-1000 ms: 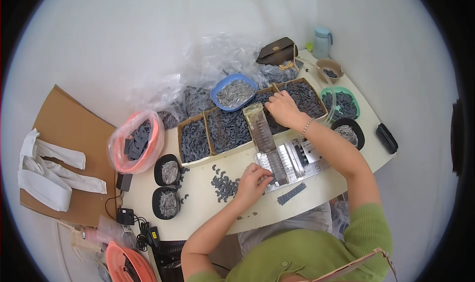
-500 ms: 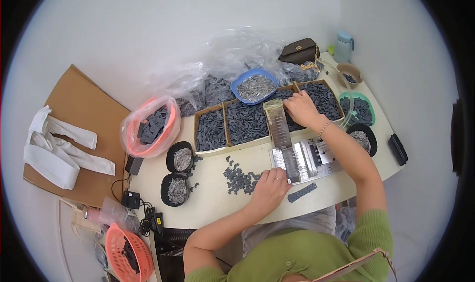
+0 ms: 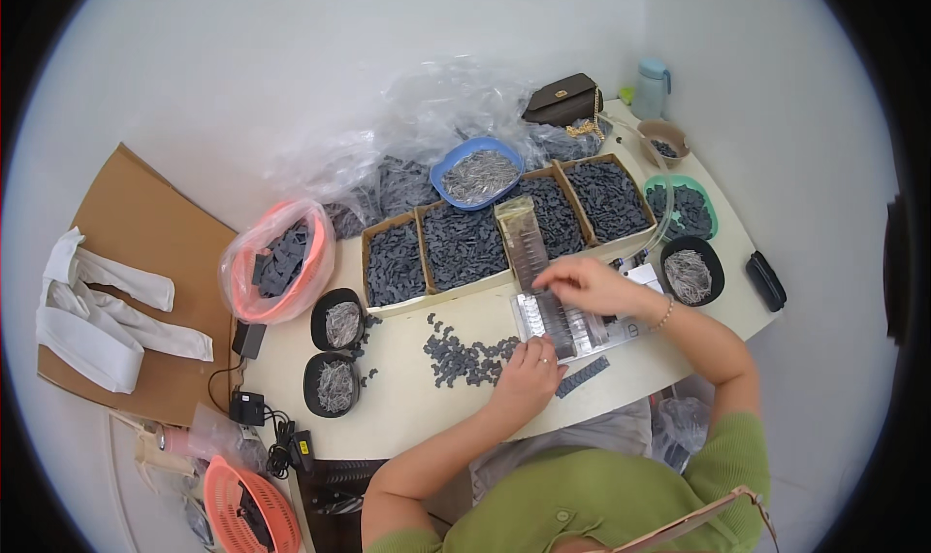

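Observation:
A silvery metal jig (image 3: 592, 330) lies on the table in front of me, with a slotted dark strip along it. From its far side a clear ribbed plastic tray (image 3: 525, 238) reaches over the boxes. My left hand (image 3: 529, 371) is at the jig's near left corner, fingers bent and pressed together; whatever they hold is hidden. Above the place where tray and jig meet, my right hand (image 3: 587, 285) has its fingers curled in a pinch, and anything in it is too small to name. Small dark grey parts (image 3: 465, 361) lie loose beside my left hand. A dark grey toothed strip (image 3: 582, 376) lies near the jig.
Divided cardboard boxes (image 3: 427, 299) of grey pieces stand behind the jig. On them sits a blue bowl (image 3: 439, 186) of metal pins. Black bowls (image 3: 315, 388) of pins stand left and right (image 3: 716, 283). A pink basket (image 3: 325, 262), green bowl (image 3: 711, 199) and black case (image 3: 766, 281) are farther out.
My right hand has come nearer, from the tray's far end over the boxes to the jig. My left hand stays at the jig's corner. The whole view has shifted slightly.

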{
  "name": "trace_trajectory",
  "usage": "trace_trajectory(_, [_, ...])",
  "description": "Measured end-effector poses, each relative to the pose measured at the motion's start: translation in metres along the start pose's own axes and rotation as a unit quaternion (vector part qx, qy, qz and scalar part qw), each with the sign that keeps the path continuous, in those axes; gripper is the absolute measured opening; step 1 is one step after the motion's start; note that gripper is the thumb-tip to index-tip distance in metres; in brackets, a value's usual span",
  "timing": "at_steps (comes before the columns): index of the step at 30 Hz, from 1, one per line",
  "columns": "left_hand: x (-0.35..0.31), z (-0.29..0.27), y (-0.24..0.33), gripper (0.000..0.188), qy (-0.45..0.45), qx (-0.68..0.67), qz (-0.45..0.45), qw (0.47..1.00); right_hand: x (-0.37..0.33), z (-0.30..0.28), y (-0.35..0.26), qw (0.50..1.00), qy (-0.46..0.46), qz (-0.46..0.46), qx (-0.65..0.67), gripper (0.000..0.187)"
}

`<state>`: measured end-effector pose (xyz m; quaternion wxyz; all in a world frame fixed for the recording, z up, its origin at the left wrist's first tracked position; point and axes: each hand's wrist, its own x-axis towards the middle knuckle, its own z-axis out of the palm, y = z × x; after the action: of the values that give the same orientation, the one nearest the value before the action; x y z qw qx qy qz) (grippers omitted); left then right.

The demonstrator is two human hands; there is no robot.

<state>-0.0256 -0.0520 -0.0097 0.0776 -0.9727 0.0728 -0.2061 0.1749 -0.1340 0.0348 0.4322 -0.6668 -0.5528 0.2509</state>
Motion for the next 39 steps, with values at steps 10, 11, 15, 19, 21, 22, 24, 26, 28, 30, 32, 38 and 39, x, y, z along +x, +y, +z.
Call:
trace_trajectory(10, [-0.008,0.000,-0.005,0.051,0.029,-0.074,-0.041,0.996,-0.015,0.026,-0.007,0.997,-0.047,0.054,0.014,0.016])
trace_trajectory(11, [-0.006,-0.002,-0.007,0.049,0.013,-0.101,-0.052,0.993,-0.016,0.027,-0.005,0.999,-0.040,0.025,-0.010,0.014])
trace_trajectory(15, [-0.014,-0.010,-0.023,0.041,0.033,-0.224,-0.080,0.971,-0.019,0.033,-0.005,0.996,-0.035,-0.014,-0.078,0.012])
trace_trajectory(19, [-0.033,-0.025,-0.041,0.036,0.080,-0.259,-0.141,0.952,-0.027,0.048,0.001,0.988,0.003,-0.063,-0.141,0.012])
trace_trajectory(21, [-0.050,-0.026,-0.055,0.034,0.085,-0.240,-0.182,0.950,-0.029,0.052,0.001,0.979,0.015,-0.099,-0.178,0.013])
trace_trajectory(22, [-0.059,-0.028,-0.060,0.033,0.089,-0.231,-0.206,0.947,-0.030,0.053,0.003,0.973,0.014,-0.115,-0.201,0.013])
trace_trajectory(24, [-0.073,-0.032,-0.068,0.031,0.097,-0.218,-0.244,0.940,-0.034,0.052,0.006,0.953,0.013,-0.157,-0.260,0.016])
trace_trajectory(26, [-0.088,-0.036,-0.071,0.031,0.091,-0.197,-0.274,0.937,-0.040,0.051,0.007,0.921,0.008,-0.212,-0.326,0.020])
trace_trajectory(28, [-0.104,-0.039,-0.075,0.031,0.074,-0.188,-0.301,0.932,-0.044,0.049,0.000,0.879,0.010,-0.256,-0.401,0.019])
trace_trajectory(30, [-0.119,-0.042,-0.078,0.033,0.064,-0.170,-0.323,0.929,-0.043,0.048,-0.009,0.845,-0.009,-0.283,-0.454,0.018])
trace_trajectory(32, [-0.132,-0.044,-0.080,0.037,0.050,-0.155,-0.341,0.926,-0.038,0.047,-0.016,0.823,-0.046,-0.290,-0.487,0.017])
trace_trajectory(38, [-0.158,-0.035,-0.090,0.061,-0.043,-0.135,-0.405,0.903,0.039,0.062,-0.058,0.857,-0.146,-0.234,-0.435,0.027])
trace_trajectory(39, [-0.161,-0.032,-0.093,0.062,-0.044,-0.138,-0.417,0.897,0.056,0.077,-0.060,0.881,-0.111,-0.257,-0.382,0.033])
